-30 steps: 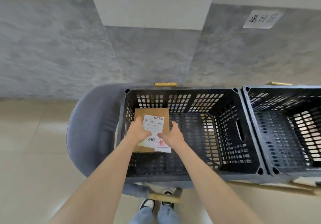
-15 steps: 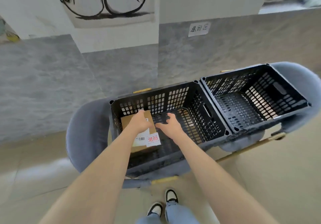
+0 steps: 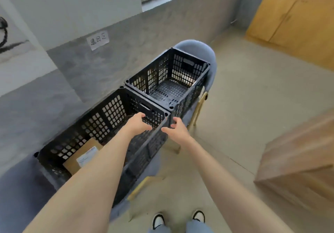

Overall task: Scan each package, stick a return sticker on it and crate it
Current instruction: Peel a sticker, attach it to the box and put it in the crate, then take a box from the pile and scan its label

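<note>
A brown cardboard package [image 3: 82,156] with a white label lies flat in the left end of the near black crate [image 3: 101,113]; my left forearm hides part of it. A second black crate [image 3: 189,64] stands behind it with nothing visible inside. My left hand [image 3: 139,122] hovers above the near crate's right end, fingers loosely curled, holding nothing. My right hand [image 3: 174,128] hangs just outside that crate's right corner, fingers apart and empty.
Both crates rest on blue-grey upholstered chairs [image 3: 198,46] with light wooden legs, close to a grey wall carrying a paper sign [image 3: 98,40]. A wooden table [image 3: 298,160] stands at the right, and wooden cabinets [image 3: 292,19] fill the far right corner.
Both hands have let go of the package and lifted out of the crate toward the right. The view has swung right, bringing the wooden table and cabinets into sight.
</note>
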The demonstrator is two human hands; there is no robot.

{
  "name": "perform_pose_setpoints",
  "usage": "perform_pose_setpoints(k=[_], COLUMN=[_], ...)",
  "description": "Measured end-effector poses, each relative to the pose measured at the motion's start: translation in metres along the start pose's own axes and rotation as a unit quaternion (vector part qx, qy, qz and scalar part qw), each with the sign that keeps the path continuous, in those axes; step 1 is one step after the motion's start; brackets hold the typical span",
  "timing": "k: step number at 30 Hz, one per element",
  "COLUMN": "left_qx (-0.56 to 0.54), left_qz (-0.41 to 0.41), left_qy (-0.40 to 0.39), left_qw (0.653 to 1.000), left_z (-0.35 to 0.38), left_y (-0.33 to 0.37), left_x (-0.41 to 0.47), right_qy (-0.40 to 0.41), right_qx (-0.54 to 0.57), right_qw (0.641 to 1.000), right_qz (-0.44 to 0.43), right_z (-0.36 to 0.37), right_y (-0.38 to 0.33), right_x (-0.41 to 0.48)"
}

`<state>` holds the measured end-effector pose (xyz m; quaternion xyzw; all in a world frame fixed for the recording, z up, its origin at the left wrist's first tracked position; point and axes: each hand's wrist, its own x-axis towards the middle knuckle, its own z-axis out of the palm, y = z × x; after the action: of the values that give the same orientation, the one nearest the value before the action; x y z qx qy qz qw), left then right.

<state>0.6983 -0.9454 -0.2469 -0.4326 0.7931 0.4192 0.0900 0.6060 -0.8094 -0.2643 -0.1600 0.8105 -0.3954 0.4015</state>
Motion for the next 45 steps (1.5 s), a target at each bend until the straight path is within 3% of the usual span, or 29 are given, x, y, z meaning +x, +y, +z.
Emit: perform_pose_setpoints(k=[9, 19, 29, 36, 43, 45], left_qx=[0.101, 0.148, 0.232, 0.241, 0.258, 0.227], left_qz=[0.160, 0.277, 0.386, 0.393, 0.453, 0.458], left_qy=[-0.124, -0.240, -0.297, -0.346, -0.355, -0.361], left_qw=[0.974, 0.919, 0.842, 0.817, 0.776, 0.780], left_z=[0.141, 0.377, 0.532, 0.618, 0.704, 0.723], left_y=[0.193, 0.361, 0.479, 0.551, 0.655, 0.688], left_x=[-0.019, -0.135, -0.216, -0.217, -0.208, -0.206], right_qy=[0.209, 0.363, 0.473, 0.514, 0.545, 0.552], right_qx=[0.135, 0.215, 0.247, 0.269, 0.268, 0.279], right_qw=[0.966, 0.901, 0.832, 0.793, 0.763, 0.753], right_qz=[0.072, 0.102, 0.150, 0.187, 0.221, 0.225], right_z=[-0.179, -0.376, -0.513, -0.585, -0.684, -0.718], right_y=[0.104, 0.264, 0.381, 0.439, 0.483, 0.488], right_x=[-0.069, -0.197, -0.303, -0.325, -0.321, -0.321])
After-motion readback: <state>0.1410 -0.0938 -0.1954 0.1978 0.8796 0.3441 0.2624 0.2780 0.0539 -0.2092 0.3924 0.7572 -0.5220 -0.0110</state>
